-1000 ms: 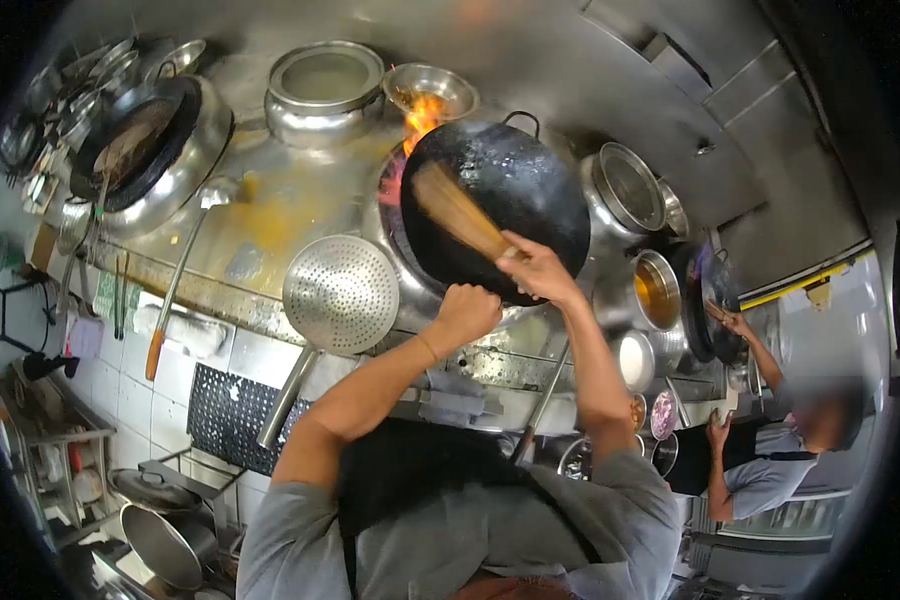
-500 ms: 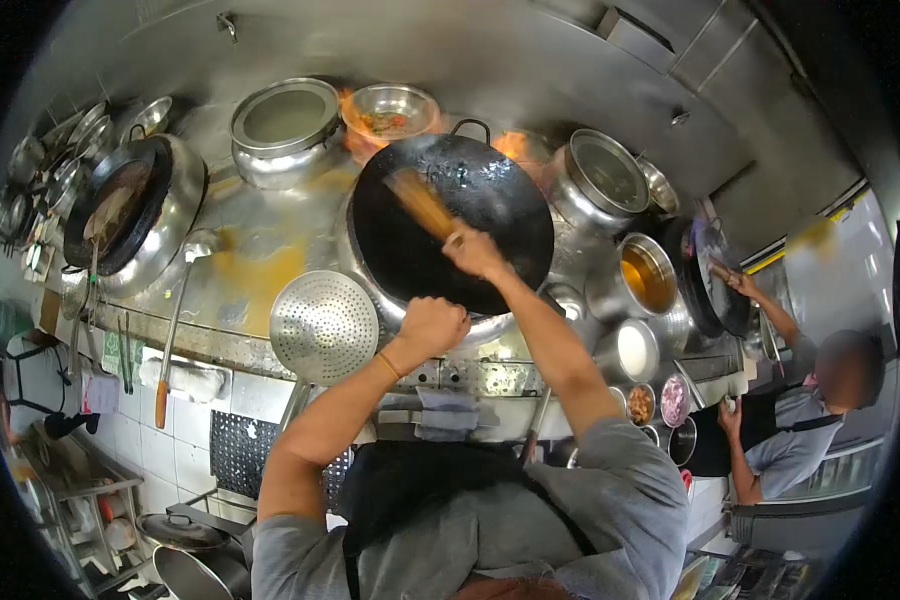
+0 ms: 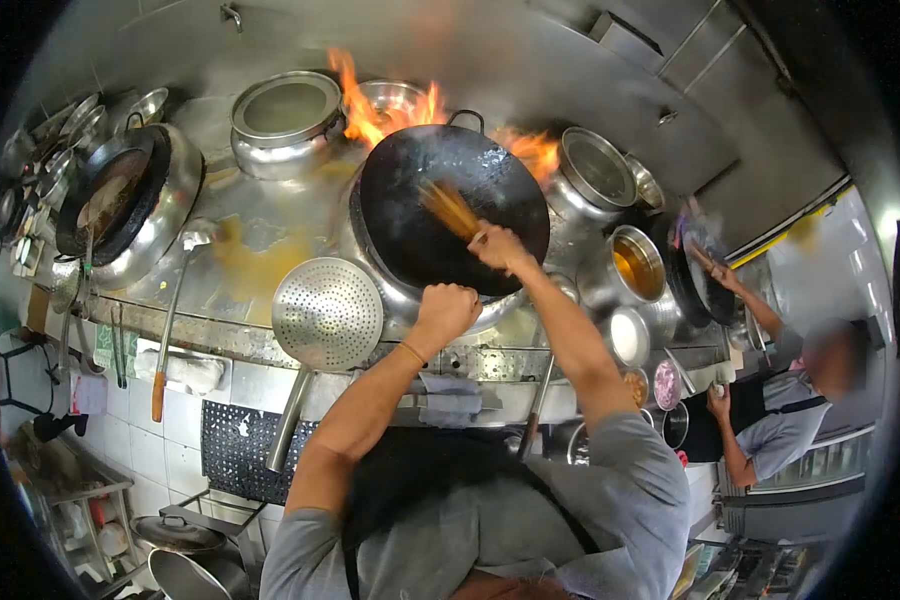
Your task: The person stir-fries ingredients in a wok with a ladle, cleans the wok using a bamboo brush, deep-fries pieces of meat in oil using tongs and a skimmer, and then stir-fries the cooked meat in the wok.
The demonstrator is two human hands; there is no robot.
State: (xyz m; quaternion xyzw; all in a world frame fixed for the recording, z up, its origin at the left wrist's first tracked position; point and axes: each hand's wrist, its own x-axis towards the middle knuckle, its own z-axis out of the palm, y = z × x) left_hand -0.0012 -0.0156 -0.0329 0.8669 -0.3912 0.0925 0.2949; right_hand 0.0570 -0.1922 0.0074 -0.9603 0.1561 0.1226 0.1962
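Observation:
My right hand is closed round a bamboo wok brush, its bristles inside a large black wok and blurred by motion. At the wok's near rim my left hand makes a fist, gripping the near edge; the exact hold is hidden beneath the fingers. The wok sits on a steel burner ring, with a loop handle on its far side. Some steam hangs over its dark, wet-looking inside. A perforated skimmer lies just left of my left forearm.
Tall flames rise behind the wok. A ladle and a second wok are at left, lidded-looking steel pots at the back. At right are an oil pot, ingredient tubs and a co-worker at another wok.
The flames behind the wok have flared up much higher. My right hand and the brush have shifted a little rightward in the wok. My left hand stays at the near rim.

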